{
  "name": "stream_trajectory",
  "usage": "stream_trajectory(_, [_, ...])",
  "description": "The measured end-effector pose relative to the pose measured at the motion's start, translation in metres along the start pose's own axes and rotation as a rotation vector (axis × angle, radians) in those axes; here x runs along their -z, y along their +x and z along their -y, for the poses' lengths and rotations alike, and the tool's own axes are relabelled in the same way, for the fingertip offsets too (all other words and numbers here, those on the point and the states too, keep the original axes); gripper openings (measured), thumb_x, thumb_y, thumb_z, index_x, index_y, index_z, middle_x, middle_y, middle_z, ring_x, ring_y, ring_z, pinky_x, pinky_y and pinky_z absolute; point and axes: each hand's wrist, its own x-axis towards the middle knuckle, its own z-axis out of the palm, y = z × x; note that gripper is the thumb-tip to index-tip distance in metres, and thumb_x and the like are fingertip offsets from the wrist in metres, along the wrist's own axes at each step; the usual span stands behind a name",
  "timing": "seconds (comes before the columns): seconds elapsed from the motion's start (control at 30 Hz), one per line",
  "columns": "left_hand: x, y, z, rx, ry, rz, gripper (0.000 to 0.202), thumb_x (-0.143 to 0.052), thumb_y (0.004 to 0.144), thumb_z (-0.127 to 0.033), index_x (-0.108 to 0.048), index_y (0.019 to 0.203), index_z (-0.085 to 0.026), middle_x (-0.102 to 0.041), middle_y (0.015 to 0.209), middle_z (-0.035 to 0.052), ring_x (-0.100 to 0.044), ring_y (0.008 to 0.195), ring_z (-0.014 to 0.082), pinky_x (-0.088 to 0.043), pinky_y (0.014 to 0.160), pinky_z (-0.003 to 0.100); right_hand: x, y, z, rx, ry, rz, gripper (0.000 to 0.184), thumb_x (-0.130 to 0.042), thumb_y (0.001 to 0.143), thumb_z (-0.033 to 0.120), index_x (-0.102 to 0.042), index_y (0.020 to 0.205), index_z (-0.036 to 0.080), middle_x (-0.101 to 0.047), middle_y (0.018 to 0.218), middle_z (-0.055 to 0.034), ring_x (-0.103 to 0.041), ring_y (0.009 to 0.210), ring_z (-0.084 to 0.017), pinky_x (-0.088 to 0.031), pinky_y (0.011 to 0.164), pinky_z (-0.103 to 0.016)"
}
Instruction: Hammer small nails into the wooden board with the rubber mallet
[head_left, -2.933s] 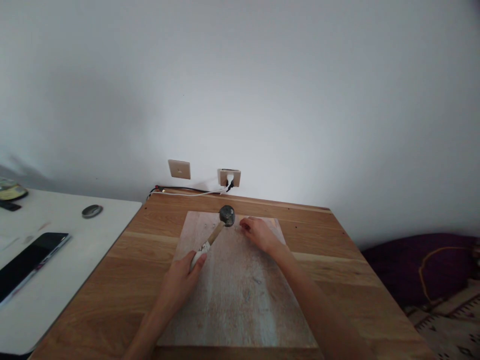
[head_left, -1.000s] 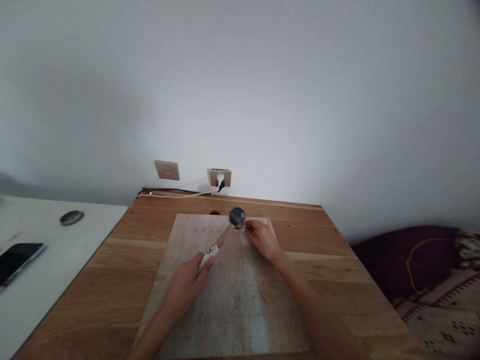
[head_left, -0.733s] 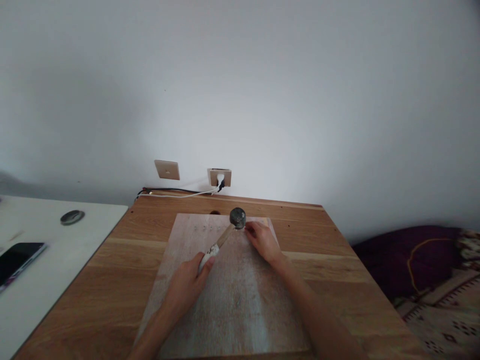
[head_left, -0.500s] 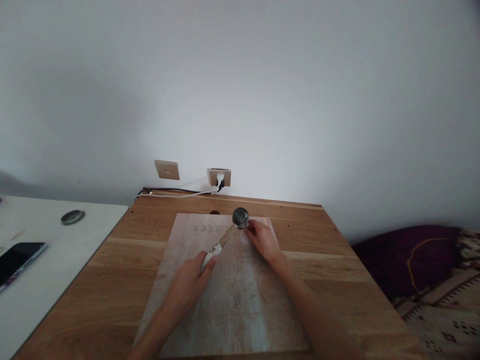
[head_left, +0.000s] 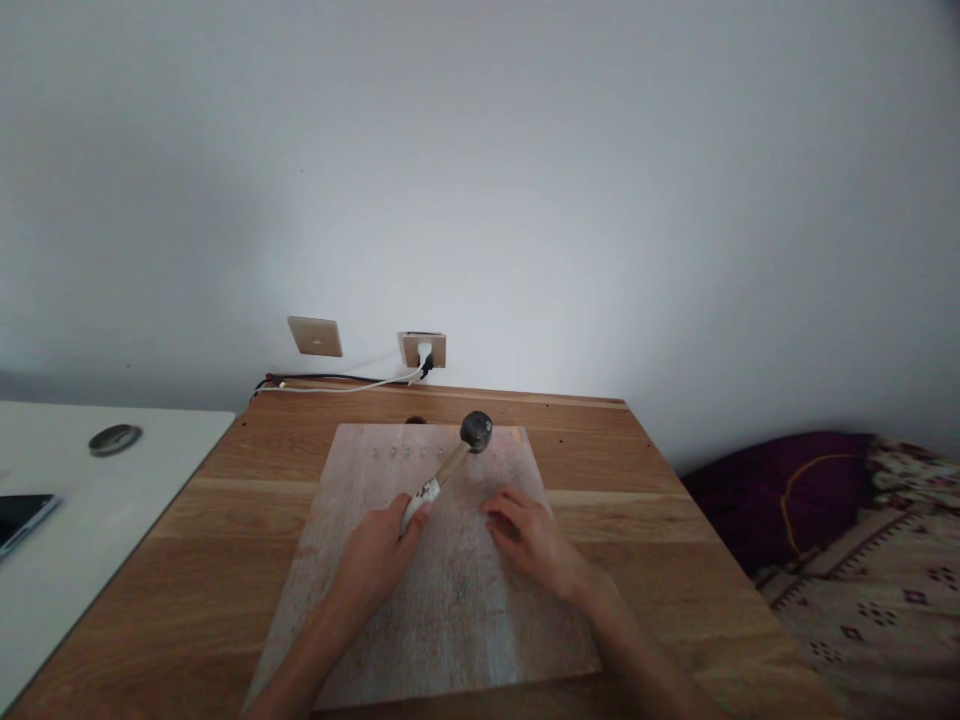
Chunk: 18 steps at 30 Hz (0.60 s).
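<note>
A pale weathered board (head_left: 390,620) lies on a wooden table (head_left: 195,560). My left hand (head_left: 375,560) grips the handle of a hammer (head_left: 456,455) whose dark round head is raised over the board's far edge. Several small nails (head_left: 397,453) stand in a row near that far edge, left of the hammer head. My right hand (head_left: 529,535) rests on the middle of the board with its fingers curled and loosely spread, palm down; nothing shows in it.
A white table (head_left: 67,520) at the left carries a dark phone (head_left: 19,512) and a small round disc (head_left: 114,439). Wall sockets (head_left: 421,349) with a white plug and cables sit behind the table. A dark purple cushion (head_left: 772,490) and patterned rug lie at the right.
My right hand has drawn back from beside the hammer head to the middle of the board. The hammer stays raised. The view has drifted to the right.
</note>
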Motion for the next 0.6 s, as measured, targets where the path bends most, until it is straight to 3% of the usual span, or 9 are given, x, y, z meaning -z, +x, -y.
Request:
stream_trajectory(0.07, [-0.001, 0.001, 0.003, -0.016, -0.016, 0.0, 0.038, -0.037, 0.112, -0.045, -0.065, 0.108, -0.02, -0.082, 0.094, 0.0141, -0.079, 0.091, 0.031, -0.046, 0.074, 0.033, -0.004, -0.009, 0.028, 0.184, -0.087, 0.188, 0.035, -0.068, 0.09, 0.001, -0.075, 0.116, 0.023, -0.076, 0.116, -0.0071, -0.074, 0.105, -0.025, -0.062, 0.09, -0.034])
stream_trajectory(0.13, [-0.002, 0.001, 0.006, -0.025, -0.018, -0.011, 0.037, -0.037, 0.112, -0.044, -0.065, 0.107, -0.02, -0.081, 0.092, 0.0139, -0.079, 0.089, 0.0306, -0.045, 0.072, 0.032, -0.008, -0.012, 0.051, 0.307, -0.286, 0.321, 0.027, -0.07, 0.092, 0.002, -0.075, 0.11, 0.02, -0.077, 0.111, -0.0067, -0.073, 0.105, -0.028, -0.062, 0.088, -0.037])
stream_trajectory(0.2, [-0.004, 0.002, 0.008, -0.023, -0.016, -0.028, 0.036, -0.038, 0.112, -0.043, -0.064, 0.107, -0.02, -0.081, 0.092, 0.0142, -0.079, 0.088, 0.0306, -0.044, 0.072, 0.032, -0.013, -0.01, 0.064, 0.394, -0.433, 0.402, 0.017, -0.068, 0.097, 0.004, -0.076, 0.101, 0.017, -0.078, 0.101, -0.0066, -0.073, 0.098, -0.027, -0.06, 0.082, -0.036])
stream_trajectory(0.3, [-0.007, 0.002, 0.01, -0.018, -0.036, -0.047, 0.036, -0.036, 0.111, -0.044, -0.063, 0.106, -0.02, -0.08, 0.093, 0.015, -0.078, 0.089, 0.0315, -0.044, 0.074, 0.033, -0.018, -0.003, 0.068, 0.422, -0.468, 0.436, 0.019, -0.064, 0.099, 0.003, -0.077, 0.094, 0.016, -0.077, 0.09, -0.007, -0.072, 0.087, -0.026, -0.056, 0.074, -0.034])
stream_trajectory(0.43, [-0.006, 0.002, 0.012, -0.031, -0.108, -0.046, 0.041, -0.032, 0.109, -0.05, -0.06, 0.104, -0.021, -0.079, 0.091, 0.0146, -0.078, 0.088, 0.0327, -0.045, 0.074, 0.035, -0.007, 0.011, 0.042, 0.302, -0.273, 0.327, 0.025, -0.069, 0.089, 0.003, -0.079, 0.104, 0.021, -0.077, 0.095, -0.0051, -0.072, 0.078, -0.02, -0.053, 0.068, -0.028])
stream_trajectory(0.5, [-0.005, 0.001, 0.012, -0.036, -0.137, -0.047, 0.043, -0.031, 0.107, -0.052, -0.059, 0.102, -0.021, -0.077, 0.089, 0.0139, -0.077, 0.086, 0.0328, -0.045, 0.073, 0.035, 0.003, 0.024, 0.017, 0.157, -0.069, 0.173, 0.031, -0.07, 0.082, 0.0, -0.079, 0.101, 0.022, -0.077, 0.095, -0.0023, -0.073, 0.079, -0.017, -0.055, 0.073, -0.024])
stream_trajectory(0.6, [-0.003, 0.0, 0.011, -0.035, -0.149, -0.062, 0.043, -0.03, 0.106, -0.054, -0.058, 0.098, -0.022, -0.075, 0.085, 0.012, -0.076, 0.085, 0.0326, -0.044, 0.072, 0.035, 0.016, 0.047, -0.026, 0.008, -0.049, -0.021, 0.025, -0.063, 0.086, 0.001, -0.075, 0.097, 0.02, -0.078, 0.094, -0.0053, -0.074, 0.081, -0.02, -0.058, 0.075, -0.029])
